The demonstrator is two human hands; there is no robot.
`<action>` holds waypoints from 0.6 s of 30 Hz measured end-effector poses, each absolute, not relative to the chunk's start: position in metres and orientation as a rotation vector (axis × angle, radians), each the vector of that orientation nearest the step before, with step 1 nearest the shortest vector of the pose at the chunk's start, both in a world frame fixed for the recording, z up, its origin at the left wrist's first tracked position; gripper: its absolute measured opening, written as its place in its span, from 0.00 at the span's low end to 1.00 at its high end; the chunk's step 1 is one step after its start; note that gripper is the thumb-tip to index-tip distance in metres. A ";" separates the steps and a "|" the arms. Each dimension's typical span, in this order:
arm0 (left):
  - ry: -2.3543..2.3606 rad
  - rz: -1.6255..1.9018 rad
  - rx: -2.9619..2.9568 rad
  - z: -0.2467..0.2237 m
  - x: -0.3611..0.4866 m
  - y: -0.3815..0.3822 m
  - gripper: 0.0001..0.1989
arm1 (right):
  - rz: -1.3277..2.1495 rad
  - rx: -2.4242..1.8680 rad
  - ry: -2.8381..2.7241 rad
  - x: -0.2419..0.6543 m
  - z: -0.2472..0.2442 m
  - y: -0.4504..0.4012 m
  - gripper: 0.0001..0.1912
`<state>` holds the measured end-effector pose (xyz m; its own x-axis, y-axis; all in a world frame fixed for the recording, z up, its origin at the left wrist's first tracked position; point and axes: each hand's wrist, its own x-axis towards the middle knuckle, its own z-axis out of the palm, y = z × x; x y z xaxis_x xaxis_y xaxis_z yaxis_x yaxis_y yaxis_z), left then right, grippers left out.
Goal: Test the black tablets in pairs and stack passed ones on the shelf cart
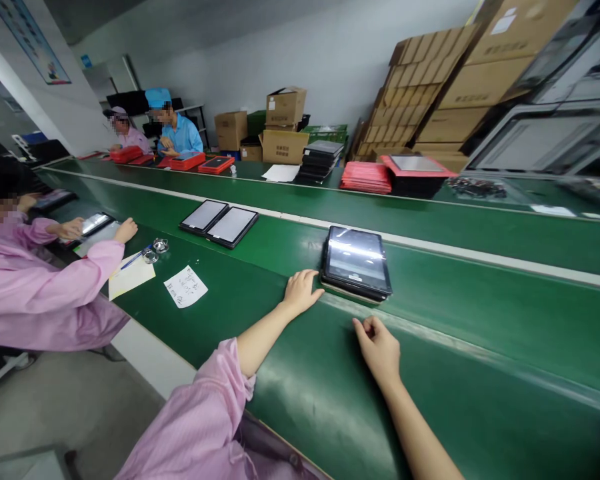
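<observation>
A short stack of black tablets (357, 257) lies on the green bench, the top one's glossy screen reflecting a light band. At its left edge is my left hand (301, 292), fingers stretched and thumb apart; whether the fingertips touch the stack I cannot tell. My right hand (380, 347) hovers or rests just in front of the stack, fingers curled in, with nothing visible in them. Two more tablets (219, 222) lie side by side farther left, pale screens up.
A handwritten paper slip (185, 287) and a yellowish sheet (133, 275) with a pen lie left. Beside them, a co-worker in a pink sleeve (95, 267) handles a device. Across the bench stand red pads (366, 177), a dark stack (320, 162), and cartons (285, 145).
</observation>
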<state>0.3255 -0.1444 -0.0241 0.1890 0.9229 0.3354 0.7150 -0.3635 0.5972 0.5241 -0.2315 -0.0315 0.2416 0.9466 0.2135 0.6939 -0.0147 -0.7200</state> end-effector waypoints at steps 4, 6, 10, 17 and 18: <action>1.511 1.033 2.134 -0.023 0.324 -0.141 0.18 | 0.457 -1.775 -1.471 0.525 -0.031 -0.232 0.21; 1.516 1.062 2.110 -0.022 0.325 -0.139 0.16 | 0.464 -1.793 -1.457 0.525 -0.030 -0.230 0.21; 1.553 1.070 2.080 -0.019 0.324 -0.137 0.15 | 0.461 -1.825 -1.465 0.526 -0.030 -0.230 0.21; 2.258 0.725 1.597 0.036 0.219 -0.128 0.27 | 0.460 -1.799 -1.497 0.525 -0.027 -0.232 0.20; 2.347 0.701 1.361 0.046 0.192 -0.130 0.29 | 0.463 -1.809 -1.503 0.525 -0.026 -0.232 0.20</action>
<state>0.1915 -0.1304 0.0462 -0.4846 0.8737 -0.0429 0.7071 0.4202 0.5687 0.5249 -0.2318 -0.0261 0.2529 0.9521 0.1720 0.6900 -0.0529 -0.7219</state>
